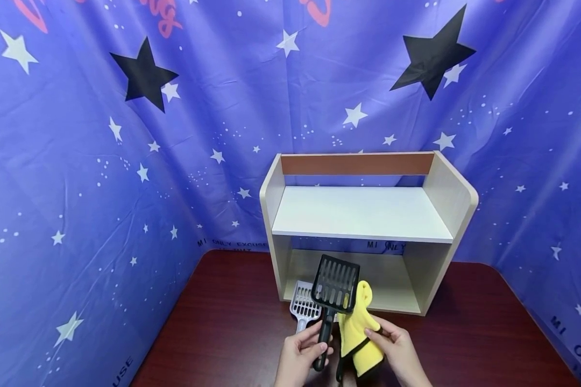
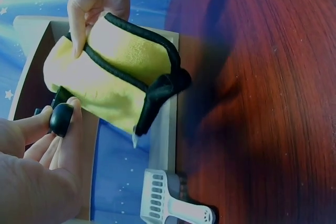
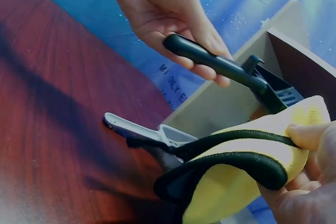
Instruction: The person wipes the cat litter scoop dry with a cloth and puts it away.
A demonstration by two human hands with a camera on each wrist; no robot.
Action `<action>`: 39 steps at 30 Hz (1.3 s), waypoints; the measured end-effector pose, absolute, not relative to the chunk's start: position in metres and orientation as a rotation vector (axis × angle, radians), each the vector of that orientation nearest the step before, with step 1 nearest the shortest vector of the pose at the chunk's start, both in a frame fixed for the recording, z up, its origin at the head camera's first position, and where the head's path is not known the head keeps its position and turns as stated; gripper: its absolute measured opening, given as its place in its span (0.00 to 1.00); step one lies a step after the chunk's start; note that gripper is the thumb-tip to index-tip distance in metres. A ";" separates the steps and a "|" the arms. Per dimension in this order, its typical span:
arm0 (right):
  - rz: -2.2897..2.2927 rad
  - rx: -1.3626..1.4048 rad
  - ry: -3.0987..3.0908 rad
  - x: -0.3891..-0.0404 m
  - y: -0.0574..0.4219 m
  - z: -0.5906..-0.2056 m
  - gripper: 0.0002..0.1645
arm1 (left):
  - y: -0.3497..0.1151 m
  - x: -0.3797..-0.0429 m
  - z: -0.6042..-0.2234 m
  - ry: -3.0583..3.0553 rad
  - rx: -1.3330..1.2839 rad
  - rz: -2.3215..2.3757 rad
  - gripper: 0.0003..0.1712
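My left hand (image 1: 299, 355) grips the handle of a black slotted litter scoop (image 1: 336, 282), its head raised and tilted in front of the shelf. In my right hand (image 1: 398, 349) a folded yellow cloth (image 1: 355, 344) with black edging is pinched between thumb and fingers. The cloth hangs beside the black scoop and overlaps its edge in the head view. A light grey litter scoop (image 1: 304, 302) lies on the table behind the left hand; the left wrist view shows its white-looking handle (image 2: 190, 211) pointing away from the shelf.
A two-tier wooden shelf unit (image 1: 363, 212) stands at the back of the dark red table (image 1: 222, 312), with a white upper board and a brown back strip. A blue curtain (image 1: 222, 107) with stars surrounds the table on the back and sides.
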State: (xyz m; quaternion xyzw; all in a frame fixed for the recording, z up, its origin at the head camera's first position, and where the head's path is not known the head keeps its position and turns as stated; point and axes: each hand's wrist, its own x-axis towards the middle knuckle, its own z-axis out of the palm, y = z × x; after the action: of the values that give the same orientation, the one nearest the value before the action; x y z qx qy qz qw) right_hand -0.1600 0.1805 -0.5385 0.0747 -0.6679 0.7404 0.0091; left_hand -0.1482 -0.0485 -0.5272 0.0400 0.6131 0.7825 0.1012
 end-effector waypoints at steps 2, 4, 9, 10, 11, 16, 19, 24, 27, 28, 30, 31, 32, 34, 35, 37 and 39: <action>2.272 0.196 -2.101 -0.160 0.176 -0.540 0.20 | -0.047 -0.150 -0.527 1.817 0.121 2.320 0.30; 2.242 0.150 -2.109 -0.160 0.170 -0.541 0.19 | -0.045 -0.151 -0.527 1.820 0.125 2.332 0.30; 2.168 0.055 -2.102 -0.161 0.156 -0.542 0.17 | -0.040 -0.152 -0.528 1.860 0.102 2.337 0.30; 2.150 0.027 -2.106 -0.161 0.154 -0.543 0.16 | -0.039 -0.151 -0.528 1.864 0.094 2.333 0.30; 2.132 -0.004 -2.117 -0.161 0.151 -0.543 0.16 | -0.038 -0.151 -0.529 1.873 0.091 2.329 0.30; 2.067 -0.166 -2.176 -0.161 0.143 -0.541 0.19 | -0.031 -0.152 -0.528 1.918 0.105 2.316 0.29; 2.076 -0.197 -2.196 -0.161 0.143 -0.540 0.21 | -0.031 -0.153 -0.528 1.906 0.096 2.315 0.30; 2.086 -0.161 -2.205 -0.160 0.152 -0.541 0.19 | -0.038 -0.154 -0.529 1.835 0.072 2.339 0.30; 2.080 -0.141 -2.145 -0.161 0.164 -0.542 0.16 | -0.044 -0.154 -0.529 1.799 0.090 2.342 0.31; 2.094 -0.146 -2.121 -0.162 0.169 -0.542 0.15 | -0.046 -0.154 -0.530 1.793 0.108 2.334 0.31; 2.125 -0.165 -2.080 -0.164 0.179 -0.540 0.13 | -0.050 -0.153 -0.531 1.778 0.158 2.315 0.31; 2.139 -0.178 -2.068 -0.166 0.184 -0.538 0.13 | -0.051 -0.152 -0.531 1.768 0.186 2.302 0.31; 2.157 -0.195 -2.057 -0.167 0.189 -0.536 0.13 | -0.053 -0.151 -0.532 1.754 0.219 2.287 0.31; 2.165 -0.209 -2.039 -0.169 0.196 -0.532 0.13 | -0.056 -0.148 -0.534 1.728 0.294 2.250 0.32; 2.165 -0.214 -2.034 -0.170 0.199 -0.529 0.13 | -0.058 -0.148 -0.535 1.715 0.331 2.230 0.32; 2.163 -0.212 -2.018 -0.173 0.204 -0.525 0.13 | -0.060 -0.146 -0.537 1.683 0.399 2.196 0.33; 2.163 -0.194 -2.003 -0.175 0.206 -0.523 0.12 | -0.060 -0.146 -0.539 1.672 0.465 2.168 0.33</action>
State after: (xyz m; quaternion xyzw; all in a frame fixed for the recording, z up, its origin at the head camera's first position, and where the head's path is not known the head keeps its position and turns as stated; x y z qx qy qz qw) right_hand -0.1746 0.2062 -0.5226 -0.0654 -0.6750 0.7290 0.0936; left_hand -0.1463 -0.0603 -0.5390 0.1648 0.5920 0.7678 0.1812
